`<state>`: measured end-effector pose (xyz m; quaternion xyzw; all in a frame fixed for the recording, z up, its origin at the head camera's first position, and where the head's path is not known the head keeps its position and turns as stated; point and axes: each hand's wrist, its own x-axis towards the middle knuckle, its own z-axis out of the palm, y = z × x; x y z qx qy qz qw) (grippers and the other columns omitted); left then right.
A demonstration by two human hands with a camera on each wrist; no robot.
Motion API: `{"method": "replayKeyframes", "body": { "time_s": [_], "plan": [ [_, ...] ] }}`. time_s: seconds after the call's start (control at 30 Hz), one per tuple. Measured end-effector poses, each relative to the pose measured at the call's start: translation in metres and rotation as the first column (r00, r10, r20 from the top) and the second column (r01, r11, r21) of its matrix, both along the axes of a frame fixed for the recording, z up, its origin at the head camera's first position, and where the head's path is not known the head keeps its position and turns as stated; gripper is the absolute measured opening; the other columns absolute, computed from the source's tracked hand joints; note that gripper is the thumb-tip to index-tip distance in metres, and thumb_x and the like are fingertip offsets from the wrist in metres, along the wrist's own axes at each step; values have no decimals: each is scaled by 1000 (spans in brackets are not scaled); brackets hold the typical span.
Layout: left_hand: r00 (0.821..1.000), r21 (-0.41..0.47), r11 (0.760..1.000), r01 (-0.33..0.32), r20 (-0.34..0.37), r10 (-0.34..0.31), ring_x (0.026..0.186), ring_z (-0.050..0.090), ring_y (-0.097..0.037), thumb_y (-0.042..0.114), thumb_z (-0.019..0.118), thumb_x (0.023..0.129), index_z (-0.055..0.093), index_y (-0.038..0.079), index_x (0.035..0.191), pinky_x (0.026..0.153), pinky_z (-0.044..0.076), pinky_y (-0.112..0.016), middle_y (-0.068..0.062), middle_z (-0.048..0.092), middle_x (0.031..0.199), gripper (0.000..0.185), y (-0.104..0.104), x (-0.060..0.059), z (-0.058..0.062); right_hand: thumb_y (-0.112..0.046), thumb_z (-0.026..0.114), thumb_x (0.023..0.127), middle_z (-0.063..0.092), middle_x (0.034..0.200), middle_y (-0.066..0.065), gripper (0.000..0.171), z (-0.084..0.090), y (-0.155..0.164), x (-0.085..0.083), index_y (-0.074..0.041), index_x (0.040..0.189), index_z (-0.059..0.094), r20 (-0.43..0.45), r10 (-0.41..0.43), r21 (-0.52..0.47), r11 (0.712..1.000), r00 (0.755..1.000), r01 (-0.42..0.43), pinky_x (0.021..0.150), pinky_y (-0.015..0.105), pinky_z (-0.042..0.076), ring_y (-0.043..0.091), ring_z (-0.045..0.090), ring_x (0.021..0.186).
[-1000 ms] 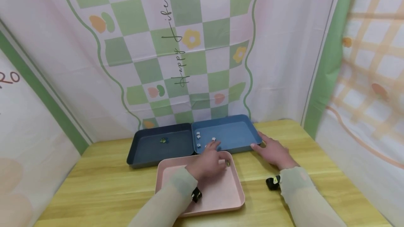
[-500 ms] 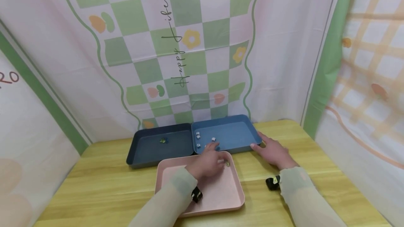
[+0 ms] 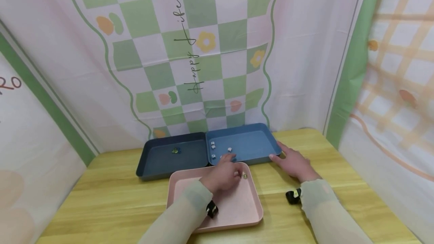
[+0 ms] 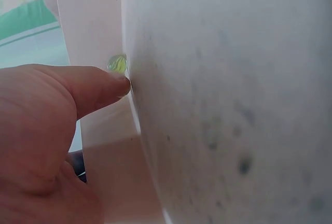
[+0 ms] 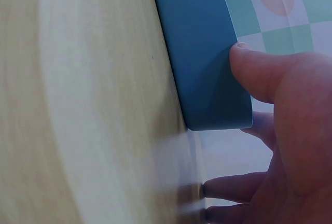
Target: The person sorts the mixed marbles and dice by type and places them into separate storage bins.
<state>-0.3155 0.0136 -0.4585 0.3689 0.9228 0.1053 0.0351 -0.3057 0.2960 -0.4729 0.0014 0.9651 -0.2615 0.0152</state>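
My left hand (image 3: 222, 176) reaches over the pink tray (image 3: 237, 217), its fingertips near the far right corner. Close beside them, against the tray's wall, lies a clear glass marble (image 3: 245, 176) with yellow-green inside. In the left wrist view the thumb (image 4: 104, 86) overlaps the marble (image 4: 118, 63); whether they touch I cannot tell. My right hand (image 3: 293, 163) holds the near right corner of the blue tray (image 3: 252, 142). In the right wrist view, its thumb (image 5: 254, 66) lies on the rim of the tray (image 5: 202, 63), and a finger shows behind the corner.
Several white dice (image 3: 229, 149) lie in the blue tray, partly hidden by my left hand. Left of it stands a dark tray (image 3: 156, 161) with a few marbles (image 3: 175, 151). All trays sit on a wooden table (image 3: 101, 199). A patterned curtain (image 3: 234, 67) hangs behind.
The fingers of my left hand have drawn slightly left, off the marble, which now shows more fully. My right hand and the trays have stayed in place.
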Motion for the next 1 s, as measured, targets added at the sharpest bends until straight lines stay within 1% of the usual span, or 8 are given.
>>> {"method": "replayKeyframes", "body": {
  "time_s": [0.13,0.27,0.47,0.63,0.7,0.8,0.93,1.0],
  "plan": [
    [1000,0,1000,8,-7,-8,144,28,-32,17,62,97,67,27,85,117,21,-42,-7,62,131,17,-1,0,0,-64,45,98,35,149,34,88,0,0,0,-8,160,18,3,1,-2,1000,1000,-1,92,85,11,59,30,133],
    [1000,14,1000,11,-6,-11,144,28,-31,17,63,96,67,27,86,116,22,-42,-5,63,130,15,-1,0,-1,-64,45,98,34,149,34,88,1,0,1,-8,160,18,3,3,-7,1000,1000,-3,92,85,11,59,29,133],
    [1000,34,999,14,-3,-14,143,29,-31,18,66,93,68,28,85,116,23,-42,-13,52,143,13,-1,1,-1,-65,45,98,34,149,34,88,1,0,1,-9,160,18,3,4,-9,1000,1000,-4,93,85,12,59,29,133],
    [1000,31,999,9,5,-10,143,29,-30,20,68,93,69,29,85,116,23,-44,-13,49,145,12,-2,2,-1,-65,45,97,34,149,34,89,1,0,2,-8,160,18,-1,5,-10,1000,1000,-5,92,84,13,59,29,133],
    [1000,35,999,-2,24,1,144,28,-30,22,68,93,69,30,85,116,23,-44,-13,47,147,12,-2,2,-1,-65,46,97,34,149,34,89,1,0,2,-8,160,18,-3,6,-12,1000,1000,-6,92,84,13,59,30,133],
    [997,57,998,-31,74,26,146,25,-29,24,67,93,68,32,83,116,22,-46,-11,42,152,13,-2,2,0,-65,46,98,35,149,34,89,1,0,2,-8,160,18,-2,7,-13,1000,1000,-7,92,84,13,59,30,133],
    [988,124,991,-58,148,39,147,22,-29,24,66,94,68,33,82,116,22,-48,-10,38,154,15,-4,2,0,-64,46,98,34,149,34,89,1,0,2,-8,160,18,0,6,-17,1000,1000,-6,93,84,13,59,30,133],
    [978,181,981,-76,206,38,147,22,-29,23,65,95,70,31,84,115,24,-48,-11,37,155,15,-5,1,3,-64,46,98,35,149,34,89,0,0,2,-8,160,18,1,5,-16,1000,1000,-5,93,84,13,59,30,133]
  ]
}}
